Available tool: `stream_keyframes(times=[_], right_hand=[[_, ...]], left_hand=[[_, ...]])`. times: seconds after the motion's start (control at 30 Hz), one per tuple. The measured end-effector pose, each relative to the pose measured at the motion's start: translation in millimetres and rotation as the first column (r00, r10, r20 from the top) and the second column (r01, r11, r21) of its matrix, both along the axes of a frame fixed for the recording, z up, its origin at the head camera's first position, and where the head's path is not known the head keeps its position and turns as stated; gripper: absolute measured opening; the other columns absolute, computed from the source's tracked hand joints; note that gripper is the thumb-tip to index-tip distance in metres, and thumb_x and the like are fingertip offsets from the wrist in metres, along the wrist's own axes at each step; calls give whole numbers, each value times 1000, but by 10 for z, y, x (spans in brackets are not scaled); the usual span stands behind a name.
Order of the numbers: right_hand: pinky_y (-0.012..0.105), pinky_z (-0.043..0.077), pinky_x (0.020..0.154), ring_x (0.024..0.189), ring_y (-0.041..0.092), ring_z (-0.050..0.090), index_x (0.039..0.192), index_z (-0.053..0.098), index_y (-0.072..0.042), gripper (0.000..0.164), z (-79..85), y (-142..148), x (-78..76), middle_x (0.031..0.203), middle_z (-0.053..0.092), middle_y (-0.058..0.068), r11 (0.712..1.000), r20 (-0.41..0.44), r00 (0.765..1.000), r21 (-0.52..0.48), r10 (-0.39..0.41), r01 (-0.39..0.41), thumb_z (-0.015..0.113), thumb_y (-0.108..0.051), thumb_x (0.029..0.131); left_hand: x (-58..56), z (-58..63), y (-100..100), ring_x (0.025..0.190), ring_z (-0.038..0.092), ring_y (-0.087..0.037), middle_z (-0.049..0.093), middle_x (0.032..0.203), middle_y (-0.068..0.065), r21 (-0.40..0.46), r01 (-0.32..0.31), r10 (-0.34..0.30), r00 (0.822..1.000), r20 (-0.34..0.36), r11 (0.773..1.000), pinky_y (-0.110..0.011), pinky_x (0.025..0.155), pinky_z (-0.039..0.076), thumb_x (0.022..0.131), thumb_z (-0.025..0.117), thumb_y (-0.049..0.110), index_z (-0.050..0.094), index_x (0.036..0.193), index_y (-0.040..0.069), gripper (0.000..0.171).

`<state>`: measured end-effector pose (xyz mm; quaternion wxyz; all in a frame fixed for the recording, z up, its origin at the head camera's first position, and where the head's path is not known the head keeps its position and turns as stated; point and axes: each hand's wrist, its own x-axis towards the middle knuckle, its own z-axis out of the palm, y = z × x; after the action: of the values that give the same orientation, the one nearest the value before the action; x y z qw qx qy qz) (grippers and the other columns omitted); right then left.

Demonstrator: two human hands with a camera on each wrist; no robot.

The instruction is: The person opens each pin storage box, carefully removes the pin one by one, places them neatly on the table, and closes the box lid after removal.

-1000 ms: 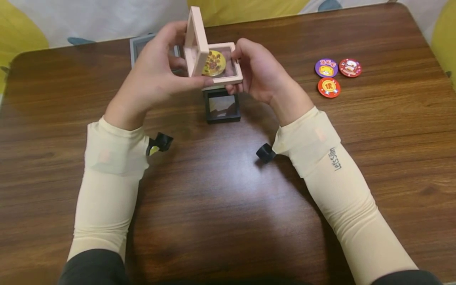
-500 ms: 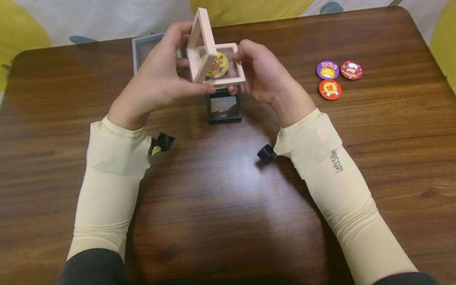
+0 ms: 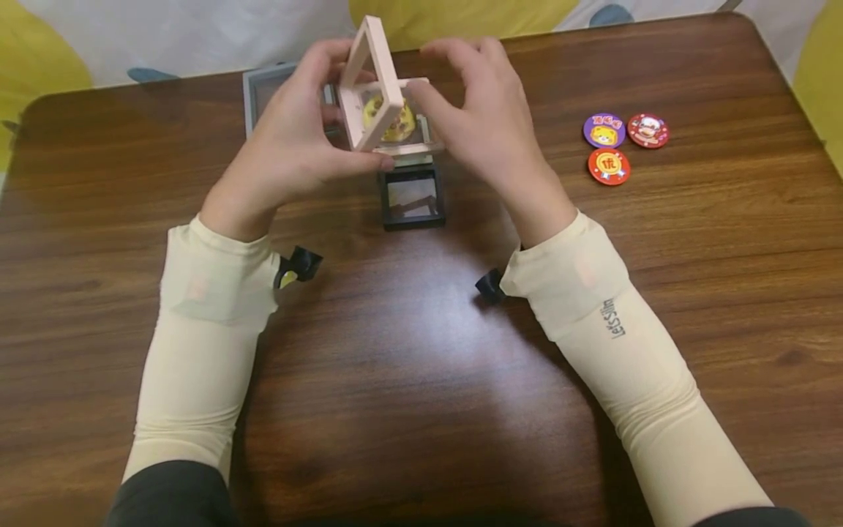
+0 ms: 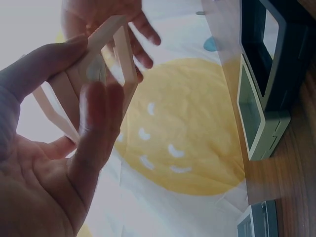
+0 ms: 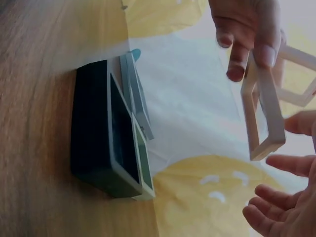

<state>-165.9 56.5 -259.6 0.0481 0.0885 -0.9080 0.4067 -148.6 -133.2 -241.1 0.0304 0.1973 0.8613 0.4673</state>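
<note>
In the head view my left hand (image 3: 283, 146) grips a pale pink hinged display case (image 3: 385, 62) above the table, thumb along its near edge. Its two frame halves stand apart, one raised. A round yellow patterned badge (image 3: 403, 126) lies in the lower half, partly behind the raised half. My right hand (image 3: 490, 124) is at the case's right side with fingers spread. Its thumb is at the case's edge near the badge; whether it touches is unclear. The right wrist view shows this right hand (image 5: 286, 197) with extended fingers beside the case (image 5: 271, 108).
Beneath the case sit a black display frame (image 3: 413, 222) and a pale green one (image 4: 269, 133), mostly hidden in the head view. A larger grey frame (image 3: 249, 102) lies behind my left hand. A purple badge (image 3: 604, 132) and two red badges, including one badge (image 3: 609, 167) nearer me, lie right.
My right hand has let go of the case's right edge, lifted and spread its fingers, with the thumb now over that side. My left hand keeps its grip, almost still.
</note>
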Motion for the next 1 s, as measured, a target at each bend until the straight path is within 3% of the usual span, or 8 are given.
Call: stream_keyframes(times=[0.13,0.33,0.53,0.77,1.0], right_hand=[[34,37,106,128,19,40,129,58,-21,47,1,-20,46,138,43,6,993,-86,995,106,54,-45,62,-40,87],[42,36,108,135,27,33,122,65,-21,44,14,-40,75,146,38,10,980,-97,990,180,100,-82,65,-41,83],[40,32,112,137,24,32,119,67,-21,44,41,-40,92,148,38,8,978,-63,988,164,140,-128,67,-45,82],[34,29,113,134,21,37,111,66,-10,43,59,-34,87,142,46,5,978,-14,988,142,154,-150,73,-39,79],[34,34,108,125,18,44,111,64,-9,40,66,-43,66,133,53,4,979,50,983,95,177,-181,72,-35,81]], left_hand=[[-7,-15,0,91,61,-20,49,129,-10,5,-12,12,1000,-5,1000,-17,70,50,67,82,-1,36,140,12,87],[-19,-29,5,85,60,-15,50,127,-9,13,-29,30,999,-20,999,-17,66,47,67,82,0,37,139,12,87],[-27,-37,8,82,58,-14,52,127,-10,16,-48,49,998,-29,999,-20,69,45,67,82,1,37,139,12,86],[-30,-49,21,85,57,-14,51,128,-8,-25,-59,59,998,-16,998,-16,64,47,67,83,4,37,139,14,86],[-21,-50,16,94,58,-19,49,131,-9,-30,-48,48,999,-6,998,-13,60,48,68,83,3,36,140,14,87]])
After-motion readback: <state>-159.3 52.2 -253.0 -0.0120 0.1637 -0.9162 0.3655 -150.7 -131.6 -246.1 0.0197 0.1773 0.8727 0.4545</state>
